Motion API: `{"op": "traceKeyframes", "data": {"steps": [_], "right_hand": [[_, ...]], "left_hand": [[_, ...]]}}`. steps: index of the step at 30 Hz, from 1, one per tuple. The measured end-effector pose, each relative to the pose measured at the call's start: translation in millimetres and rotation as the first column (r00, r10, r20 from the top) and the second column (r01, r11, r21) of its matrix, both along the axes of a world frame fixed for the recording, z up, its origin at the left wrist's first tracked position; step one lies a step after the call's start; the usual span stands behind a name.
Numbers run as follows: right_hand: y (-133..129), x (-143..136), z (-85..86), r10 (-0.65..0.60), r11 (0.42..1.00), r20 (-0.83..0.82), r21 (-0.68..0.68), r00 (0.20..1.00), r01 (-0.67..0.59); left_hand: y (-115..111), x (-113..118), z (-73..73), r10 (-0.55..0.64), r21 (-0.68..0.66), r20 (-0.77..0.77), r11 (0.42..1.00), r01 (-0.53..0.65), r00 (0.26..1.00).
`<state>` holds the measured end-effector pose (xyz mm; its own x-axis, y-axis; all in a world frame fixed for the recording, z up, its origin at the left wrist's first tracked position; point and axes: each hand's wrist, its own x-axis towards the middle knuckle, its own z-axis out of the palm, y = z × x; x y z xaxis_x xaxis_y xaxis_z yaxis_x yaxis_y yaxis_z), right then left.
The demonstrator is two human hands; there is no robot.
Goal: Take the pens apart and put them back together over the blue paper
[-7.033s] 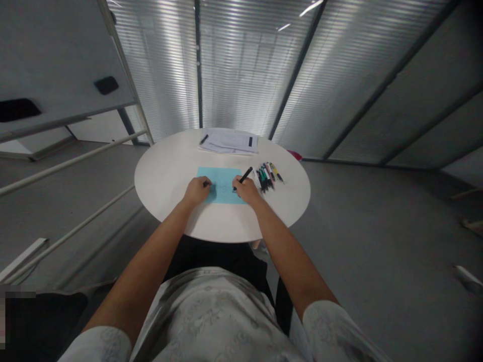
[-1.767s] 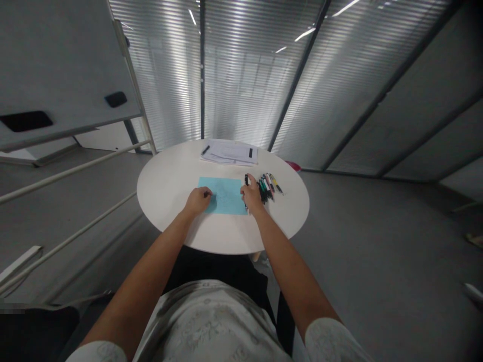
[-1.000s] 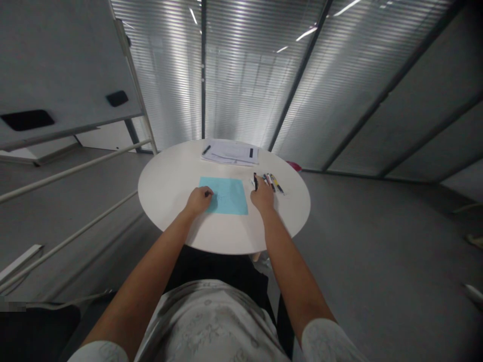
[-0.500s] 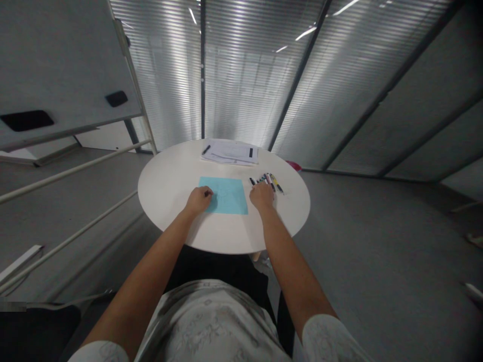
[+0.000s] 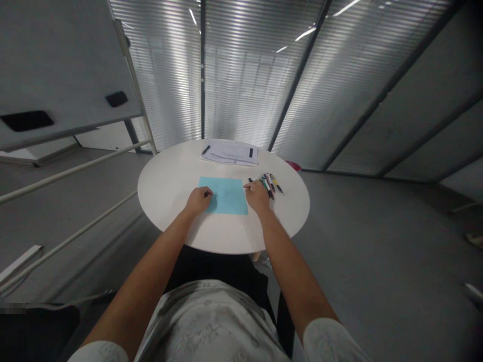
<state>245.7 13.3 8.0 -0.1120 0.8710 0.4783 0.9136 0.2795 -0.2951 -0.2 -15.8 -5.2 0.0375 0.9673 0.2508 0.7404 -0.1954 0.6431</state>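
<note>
A light blue sheet [image 5: 228, 197] lies on the round white table [image 5: 169, 176], with faint marks on it. My left hand [image 5: 199, 199] rests on the sheet's left edge, its fingers closed around a small dark object too small to name. At the sheet's right edge is my right hand [image 5: 257, 196], fingers bent together; whatever may be between them is too small to tell. Several markers [image 5: 272, 184] in different colours lie beside and beyond my right hand, partly hidden by it.
A stack of papers [image 5: 230, 152] lies at the table's far side, with a dark pen [image 5: 206, 150] on its left. A whiteboard [image 5: 68, 65] on a metal frame [image 5: 75, 171] stands at the left. Blinds cover the glass wall behind.
My right hand has moved a little to the left, from the markers to the blue sheet's right edge, uncovering more of the markers. My left hand has stayed in place.
</note>
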Motion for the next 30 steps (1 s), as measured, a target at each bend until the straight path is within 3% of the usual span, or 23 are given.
{"op": "traceKeyframes", "data": {"steps": [6,17,30], "right_hand": [[-3.1,-7.3,-1.1,0.059,0.988,0.076,-0.146,0.995,-0.047],[-2.1,-14.4,-8.5,0.134,0.972,-0.175,-0.168,0.975,-0.163],[-4.7,-16.6,-6.7,0.133,0.957,-0.165,-0.233,0.977,-0.170]], "left_hand": [[0.1,0.2,0.5,0.002,0.007,-0.003,1.000,-0.002,1.000],[-0.3,0.8,1.2,-0.005,0.011,-0.017,1.000,0.006,1.000],[0.4,0.0,0.4,-0.009,0.015,-0.031,1.000,0.009,0.999]]}}
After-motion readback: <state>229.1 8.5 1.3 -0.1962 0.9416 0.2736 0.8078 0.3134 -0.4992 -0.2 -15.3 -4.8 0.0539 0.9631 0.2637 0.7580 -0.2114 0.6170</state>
